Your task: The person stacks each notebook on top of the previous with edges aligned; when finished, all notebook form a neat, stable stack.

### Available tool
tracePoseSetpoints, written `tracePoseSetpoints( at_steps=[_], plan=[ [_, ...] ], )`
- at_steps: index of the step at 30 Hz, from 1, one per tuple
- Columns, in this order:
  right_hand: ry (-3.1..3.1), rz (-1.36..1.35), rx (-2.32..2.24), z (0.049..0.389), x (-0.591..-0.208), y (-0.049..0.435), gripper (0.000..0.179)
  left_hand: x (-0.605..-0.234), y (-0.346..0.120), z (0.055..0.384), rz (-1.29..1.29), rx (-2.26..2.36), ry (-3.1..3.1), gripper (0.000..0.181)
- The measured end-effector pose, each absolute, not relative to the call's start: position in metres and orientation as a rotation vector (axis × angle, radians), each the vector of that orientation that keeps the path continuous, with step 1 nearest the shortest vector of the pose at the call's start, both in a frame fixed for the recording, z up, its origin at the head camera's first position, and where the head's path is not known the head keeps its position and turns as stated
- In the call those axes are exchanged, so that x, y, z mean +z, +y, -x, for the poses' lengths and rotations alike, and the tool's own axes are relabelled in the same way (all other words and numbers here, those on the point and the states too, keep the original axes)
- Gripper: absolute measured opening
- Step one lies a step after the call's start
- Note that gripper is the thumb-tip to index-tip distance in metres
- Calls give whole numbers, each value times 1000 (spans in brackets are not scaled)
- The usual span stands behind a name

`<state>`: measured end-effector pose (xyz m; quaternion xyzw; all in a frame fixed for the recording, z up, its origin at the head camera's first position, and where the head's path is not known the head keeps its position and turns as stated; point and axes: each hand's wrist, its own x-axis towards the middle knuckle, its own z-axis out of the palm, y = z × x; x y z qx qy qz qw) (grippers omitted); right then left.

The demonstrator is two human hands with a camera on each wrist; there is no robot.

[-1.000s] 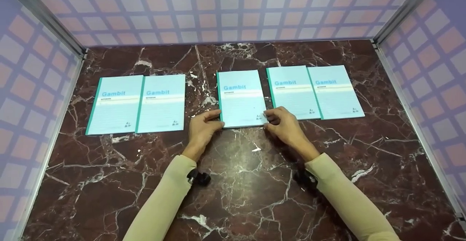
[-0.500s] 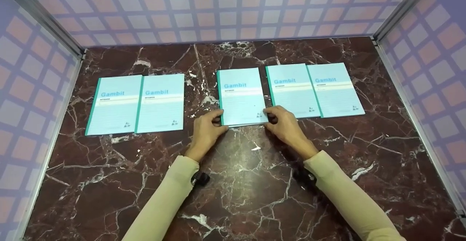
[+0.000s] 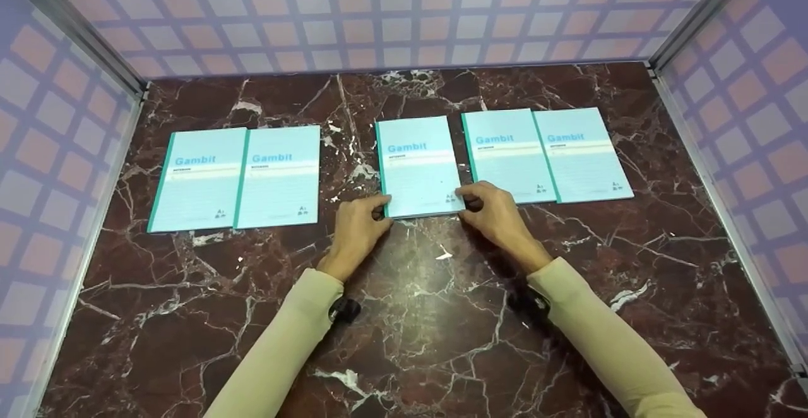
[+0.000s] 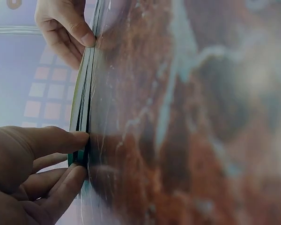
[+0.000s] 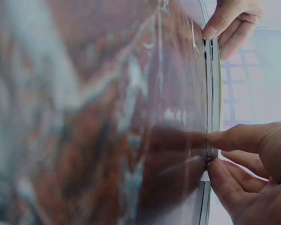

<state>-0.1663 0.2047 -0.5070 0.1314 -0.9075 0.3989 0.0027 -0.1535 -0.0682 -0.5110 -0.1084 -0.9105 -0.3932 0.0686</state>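
A small stack of light-blue Gambit notebooks (image 3: pixel 420 172) with green spines lies flat at the middle of the table, its layered edges (image 4: pixel 84 103) showing in the left wrist view. At its near left corner my left hand (image 3: pixel 356 228) grips the stack, the thumb at the near edge and a finger by the spine. My right hand (image 3: pixel 499 216) holds the near right corner in a like way, thumb low and bent fingers at the side. Up close in the right wrist view, right-hand fingertips (image 5: pixel 215 136) touch the stack's edge. The stack's underside is hidden.
Two matching notebooks lie at the left, the outer one (image 3: pixel 196 191) partly under its neighbour (image 3: pixel 278 184). Two more, one (image 3: pixel 508 165) beside the other (image 3: pixel 584 165), lie close to the right hand. Patterned walls (image 3: pixel 404 20) enclose the dark marble table (image 3: pixel 416 317) on three sides.
My left hand has shifted slightly right, and its finger now reaches the spine corner's top. The right hand stays at its corner. The stack and the other notebooks keep their places.
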Motion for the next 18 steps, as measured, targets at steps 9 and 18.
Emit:
tracePoseSetpoints(
  at_steps=[9,18],
  plan=[
    [-2860,-345,1423,168,-508,193,40,-512,-79,155,288,-1166,-2697,32],
    [-2858,-317,1435,170,-509,189,37,-511,-84,157,242,-1228,-2696,28]
  ],
)
